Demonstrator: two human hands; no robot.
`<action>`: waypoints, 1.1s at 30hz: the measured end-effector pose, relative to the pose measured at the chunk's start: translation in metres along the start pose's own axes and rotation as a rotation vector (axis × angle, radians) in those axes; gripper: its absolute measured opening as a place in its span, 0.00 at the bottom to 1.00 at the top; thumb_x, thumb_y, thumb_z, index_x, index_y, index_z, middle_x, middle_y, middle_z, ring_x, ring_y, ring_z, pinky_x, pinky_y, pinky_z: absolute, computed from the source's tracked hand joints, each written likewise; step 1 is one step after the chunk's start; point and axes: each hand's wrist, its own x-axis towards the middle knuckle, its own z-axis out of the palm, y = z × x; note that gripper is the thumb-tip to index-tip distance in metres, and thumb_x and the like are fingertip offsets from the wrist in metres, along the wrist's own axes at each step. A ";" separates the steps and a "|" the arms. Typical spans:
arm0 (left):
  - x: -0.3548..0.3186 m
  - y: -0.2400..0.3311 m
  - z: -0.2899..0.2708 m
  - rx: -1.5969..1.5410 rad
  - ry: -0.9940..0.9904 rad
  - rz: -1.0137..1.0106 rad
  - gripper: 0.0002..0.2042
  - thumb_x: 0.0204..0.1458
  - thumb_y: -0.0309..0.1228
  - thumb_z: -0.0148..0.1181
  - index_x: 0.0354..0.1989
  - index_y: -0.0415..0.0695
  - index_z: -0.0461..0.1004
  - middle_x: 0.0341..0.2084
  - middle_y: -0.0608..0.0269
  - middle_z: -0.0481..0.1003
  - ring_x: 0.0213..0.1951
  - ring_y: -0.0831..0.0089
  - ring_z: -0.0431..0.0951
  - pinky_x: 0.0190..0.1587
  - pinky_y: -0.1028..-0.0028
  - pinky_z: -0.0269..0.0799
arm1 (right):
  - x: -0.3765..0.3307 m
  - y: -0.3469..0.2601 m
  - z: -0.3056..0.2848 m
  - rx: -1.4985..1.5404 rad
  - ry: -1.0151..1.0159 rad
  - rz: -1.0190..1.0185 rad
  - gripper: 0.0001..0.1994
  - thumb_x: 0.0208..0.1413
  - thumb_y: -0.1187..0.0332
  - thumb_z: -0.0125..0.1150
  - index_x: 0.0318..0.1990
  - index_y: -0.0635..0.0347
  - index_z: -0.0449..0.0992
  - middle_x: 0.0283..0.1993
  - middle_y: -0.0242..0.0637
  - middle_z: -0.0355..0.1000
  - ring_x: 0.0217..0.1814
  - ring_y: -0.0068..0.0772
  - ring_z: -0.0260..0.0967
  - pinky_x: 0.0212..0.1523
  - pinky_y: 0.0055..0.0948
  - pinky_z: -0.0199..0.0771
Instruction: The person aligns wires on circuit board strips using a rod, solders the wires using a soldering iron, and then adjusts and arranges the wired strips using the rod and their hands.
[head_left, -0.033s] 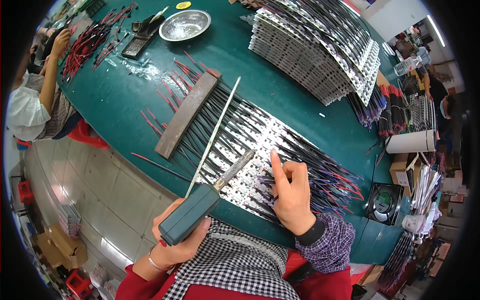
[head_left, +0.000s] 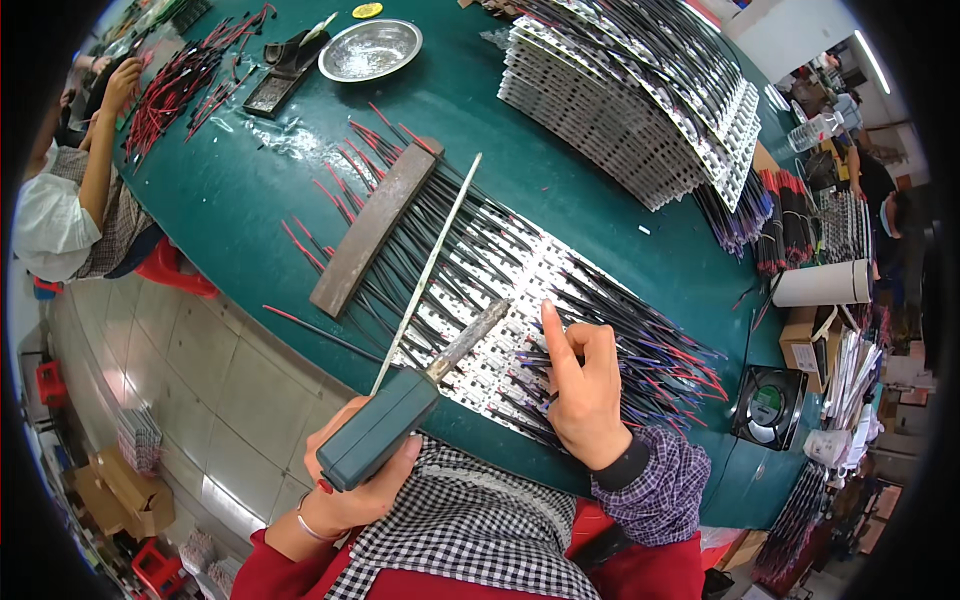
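Note:
My left hand is closed round the dark green handle of a soldering iron. The iron's grey, worn tip rests at or just above the middle of a white circuit board panel. A thin pale stick slants across the wires, its near end by my left fingers; I cannot tell if they hold it. My right hand is over the panel's right half, index finger stretched toward the iron's tip, the other fingers curled. What lies under them is hidden. Black wires with red and purple ends fan out from the panel.
A brown bar lies across the left wires. Beyond stand a tall stack of wired panels, a metal dish and a black tray. A small fan sits at right. A co-worker handles things at far left.

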 end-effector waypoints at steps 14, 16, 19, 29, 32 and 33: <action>0.006 0.010 -0.001 0.102 -0.071 0.004 0.13 0.44 0.17 0.70 0.40 0.30 0.80 0.35 0.51 0.80 0.33 0.65 0.82 0.36 0.72 0.77 | 0.000 0.001 -0.007 -0.180 -0.078 -0.105 0.23 0.42 0.79 0.61 0.51 0.66 0.80 0.34 0.34 0.67 0.36 0.34 0.67 0.32 0.30 0.70; 0.009 0.012 -0.001 0.107 -0.083 0.031 0.14 0.43 0.17 0.70 0.40 0.30 0.80 0.35 0.50 0.80 0.34 0.64 0.82 0.36 0.72 0.77 | 0.000 0.001 -0.007 -0.149 -0.075 -0.111 0.27 0.36 0.80 0.60 0.51 0.65 0.81 0.34 0.35 0.68 0.36 0.36 0.68 0.32 0.32 0.71; 0.011 0.014 0.001 0.086 -0.091 0.036 0.14 0.43 0.17 0.70 0.40 0.30 0.80 0.36 0.50 0.81 0.35 0.64 0.83 0.37 0.72 0.78 | 0.001 0.001 -0.005 -0.109 -0.060 -0.126 0.29 0.30 0.82 0.58 0.49 0.64 0.81 0.33 0.36 0.68 0.35 0.38 0.68 0.31 0.34 0.71; 0.010 0.008 0.002 0.067 -0.144 -0.001 0.12 0.42 0.17 0.72 0.37 0.31 0.78 0.36 0.49 0.80 0.34 0.64 0.83 0.38 0.73 0.77 | 0.001 0.002 -0.006 -0.178 -0.137 -0.183 0.19 0.45 0.74 0.61 0.47 0.67 0.80 0.34 0.32 0.67 0.36 0.32 0.66 0.30 0.30 0.68; 0.011 0.009 0.002 0.090 -0.158 0.020 0.13 0.41 0.17 0.71 0.37 0.31 0.78 0.35 0.49 0.80 0.33 0.64 0.83 0.37 0.73 0.77 | 0.002 0.002 -0.006 -0.151 -0.138 -0.190 0.19 0.44 0.74 0.60 0.47 0.68 0.80 0.34 0.33 0.67 0.36 0.33 0.65 0.31 0.30 0.69; 0.012 0.009 0.003 0.090 -0.158 0.019 0.13 0.41 0.17 0.71 0.37 0.31 0.78 0.35 0.49 0.80 0.33 0.64 0.83 0.37 0.73 0.77 | 0.001 0.002 -0.005 -0.151 -0.138 -0.189 0.19 0.44 0.74 0.60 0.47 0.68 0.80 0.34 0.33 0.67 0.36 0.33 0.65 0.31 0.30 0.69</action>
